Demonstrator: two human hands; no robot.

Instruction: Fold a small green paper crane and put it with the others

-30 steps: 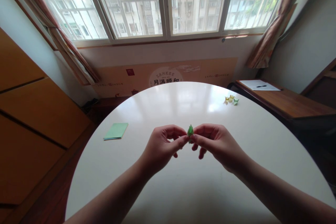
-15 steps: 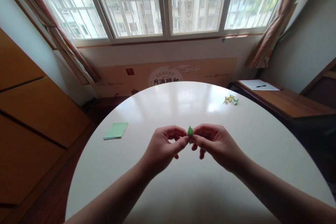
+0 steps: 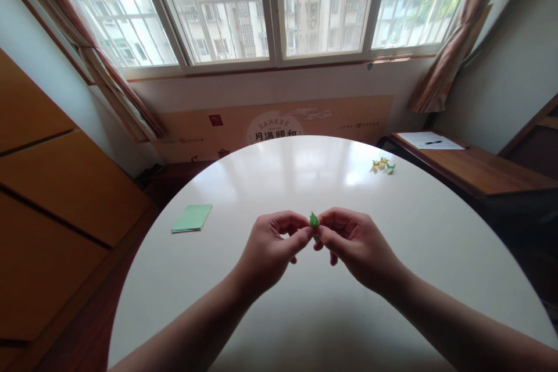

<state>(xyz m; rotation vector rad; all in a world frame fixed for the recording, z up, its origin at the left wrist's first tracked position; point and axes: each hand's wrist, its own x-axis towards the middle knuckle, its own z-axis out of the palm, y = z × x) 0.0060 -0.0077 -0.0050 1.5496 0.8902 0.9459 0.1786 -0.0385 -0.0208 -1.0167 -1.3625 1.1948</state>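
A small green folded paper piece (image 3: 313,220) is pinched between the fingertips of both hands above the round white table (image 3: 279,314). My left hand (image 3: 270,250) grips it from the left with thumb and forefinger. My right hand (image 3: 353,247) grips it from the right, fingers curled. Most of the paper is hidden by the fingers; only a pointed tip shows.
A stack of light green paper (image 3: 192,218) lies at the table's left. Several small yellow and green folded pieces (image 3: 383,166) sit at the far right. A wooden side desk (image 3: 479,171) with a sheet and pen stands right; wooden cabinets stand left.
Both hands with the green piece have shifted slightly left and down. The grip looks the same.
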